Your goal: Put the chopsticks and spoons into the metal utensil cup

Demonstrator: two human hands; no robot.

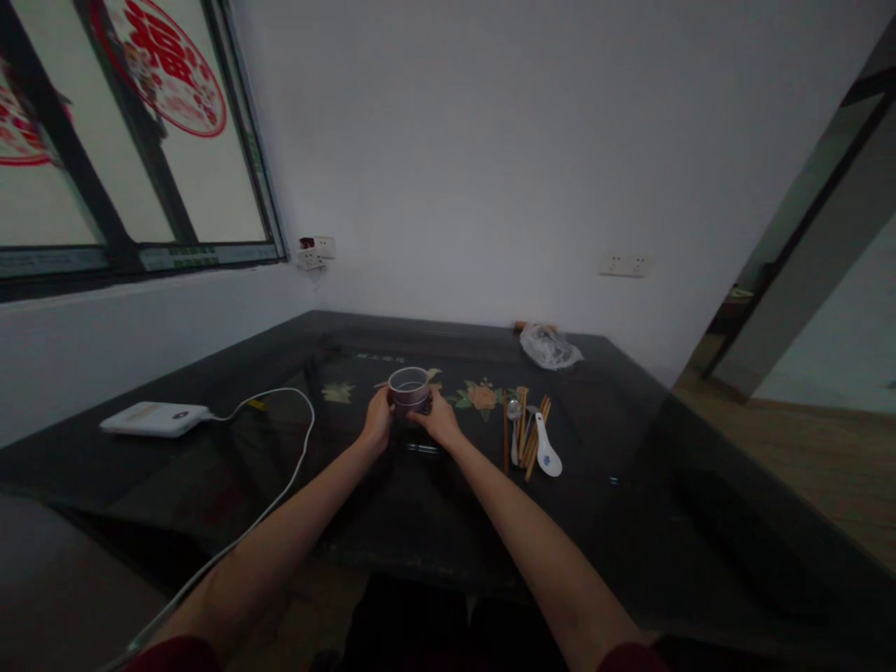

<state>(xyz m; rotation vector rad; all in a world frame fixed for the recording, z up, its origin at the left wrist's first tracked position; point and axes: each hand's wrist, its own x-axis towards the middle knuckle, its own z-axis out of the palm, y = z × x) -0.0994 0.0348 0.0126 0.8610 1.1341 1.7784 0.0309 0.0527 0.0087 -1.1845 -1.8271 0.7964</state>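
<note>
A round, purplish cup-like container (410, 397) with a pale rim is held near the middle of the dark table. My left hand (379, 417) grips its left side, and my right hand (440, 419) wraps its right side with the thumb across the front. Its rim faces up, and what lies inside is too dim to make out. To the right of my right hand lie several wooden chopsticks (524, 425), a metal spoon (514, 431) and a white ceramic spoon (548, 451).
A crumpled clear plastic bag (548, 347) lies by the back edge. At left, a white power bank (154, 419) has a white cable (306, 439) running across the table past my left forearm. The glossy tabletop (616, 532) bears printed flowers and meets the wall behind.
</note>
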